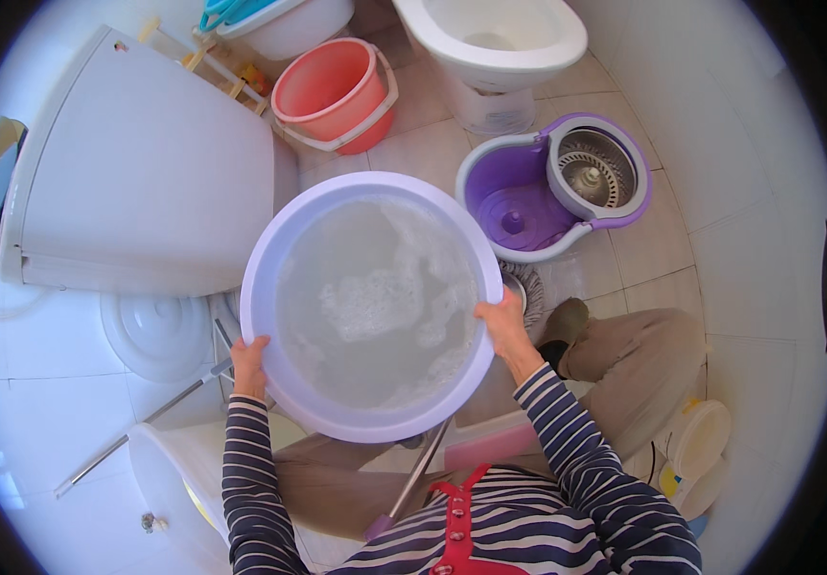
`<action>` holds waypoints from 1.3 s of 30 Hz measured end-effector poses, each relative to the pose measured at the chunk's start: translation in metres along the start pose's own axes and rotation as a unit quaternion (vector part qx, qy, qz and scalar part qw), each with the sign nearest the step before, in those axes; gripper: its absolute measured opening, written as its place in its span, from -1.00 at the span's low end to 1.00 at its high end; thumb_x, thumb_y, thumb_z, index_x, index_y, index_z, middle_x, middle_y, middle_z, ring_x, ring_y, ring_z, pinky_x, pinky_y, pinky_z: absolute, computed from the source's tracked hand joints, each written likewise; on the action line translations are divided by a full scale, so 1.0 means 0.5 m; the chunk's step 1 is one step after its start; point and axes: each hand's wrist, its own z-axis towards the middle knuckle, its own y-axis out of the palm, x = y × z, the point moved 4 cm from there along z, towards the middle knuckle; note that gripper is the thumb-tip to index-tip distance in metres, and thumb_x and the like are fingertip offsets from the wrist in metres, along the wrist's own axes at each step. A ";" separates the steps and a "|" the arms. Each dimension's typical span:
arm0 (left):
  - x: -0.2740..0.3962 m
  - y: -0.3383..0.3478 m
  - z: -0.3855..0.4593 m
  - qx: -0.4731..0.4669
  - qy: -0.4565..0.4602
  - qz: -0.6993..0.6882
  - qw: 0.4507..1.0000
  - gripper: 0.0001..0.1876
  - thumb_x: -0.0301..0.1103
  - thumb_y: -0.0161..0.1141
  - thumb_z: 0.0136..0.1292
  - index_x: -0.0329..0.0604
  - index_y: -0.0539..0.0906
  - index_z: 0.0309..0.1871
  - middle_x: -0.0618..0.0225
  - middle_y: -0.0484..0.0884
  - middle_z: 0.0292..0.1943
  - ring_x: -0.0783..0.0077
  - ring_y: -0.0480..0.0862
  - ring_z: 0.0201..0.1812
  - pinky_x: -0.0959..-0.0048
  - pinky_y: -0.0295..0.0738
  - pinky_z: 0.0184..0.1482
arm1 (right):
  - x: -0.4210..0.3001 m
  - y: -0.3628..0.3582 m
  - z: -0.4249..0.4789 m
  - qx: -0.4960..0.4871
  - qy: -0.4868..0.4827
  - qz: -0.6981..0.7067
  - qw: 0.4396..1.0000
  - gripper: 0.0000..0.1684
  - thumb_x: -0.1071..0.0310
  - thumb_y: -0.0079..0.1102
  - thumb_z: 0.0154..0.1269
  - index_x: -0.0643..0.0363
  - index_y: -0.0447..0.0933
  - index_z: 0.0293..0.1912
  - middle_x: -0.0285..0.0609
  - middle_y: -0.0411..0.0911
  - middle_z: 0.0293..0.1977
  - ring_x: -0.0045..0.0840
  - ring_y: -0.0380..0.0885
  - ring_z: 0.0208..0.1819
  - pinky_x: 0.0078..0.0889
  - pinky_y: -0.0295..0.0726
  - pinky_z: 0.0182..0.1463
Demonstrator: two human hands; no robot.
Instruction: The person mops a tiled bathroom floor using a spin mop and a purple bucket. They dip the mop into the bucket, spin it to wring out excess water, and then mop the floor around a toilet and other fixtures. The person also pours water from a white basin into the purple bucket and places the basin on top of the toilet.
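A large round pale lavender plastic basin (371, 425) holds greyish soapy water (377, 237) with white foam on top. My left hand (249, 365) grips its rim at the lower left, the thumb over the edge. On the opposite side my right hand (507, 323) is closed on the rim, thumb on top. Just beyond the basin at the right stands a purple spin mop bucket (507, 180) with a metal wringer basket (593, 169). The grey string mop head (534, 287) lies on the floor, partly hidden behind my right hand and the rim.
A red bucket (327, 93) with a white handle stands past the basin, near a white toilet (499, 36). At the left is a white washing machine-like cabinet (147, 165). A metal pole (420, 467) slants by my legs. Pale tubs (701, 438) stand at the lower right.
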 end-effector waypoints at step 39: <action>0.273 0.207 -0.033 -0.065 0.050 0.102 0.991 -0.70 -0.60 0.07 -0.08 -0.48 0.45 -0.18 0.07 0.56 -0.32 0.25 0.59 -0.35 0.37 0.51 -0.24 | -0.136 -0.140 -0.039 0.068 -0.069 0.078 0.992 -0.59 0.59 0.04 -0.22 0.43 0.44 -0.22 -0.14 0.51 -0.38 -0.51 0.47 -0.40 -0.53 0.44 -0.29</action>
